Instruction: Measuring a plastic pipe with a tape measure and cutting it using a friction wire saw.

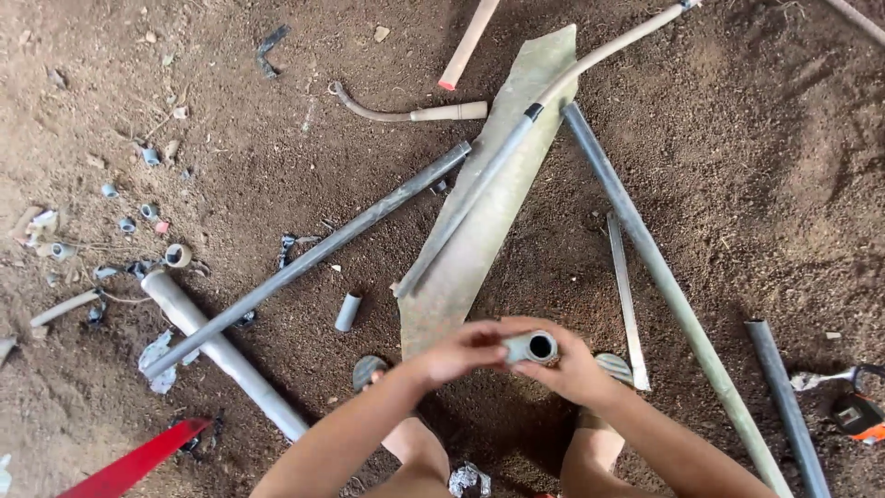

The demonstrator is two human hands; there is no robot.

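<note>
A short grey pipe piece (532, 348) sits between both hands just above the person's knees, its open end facing up at the camera. The left hand (464, 351) pinches one end with its fingers closed round it; the right hand (565, 367) cups the other, fingers wrapped on it. It looks light, stiff and smooth — best gripped round its barrel. Beyond it a flat grey sheet (479, 221) and long pipes (645, 249) lie on the bare dirt floor (737, 138) — scraps scattered about.
</note>
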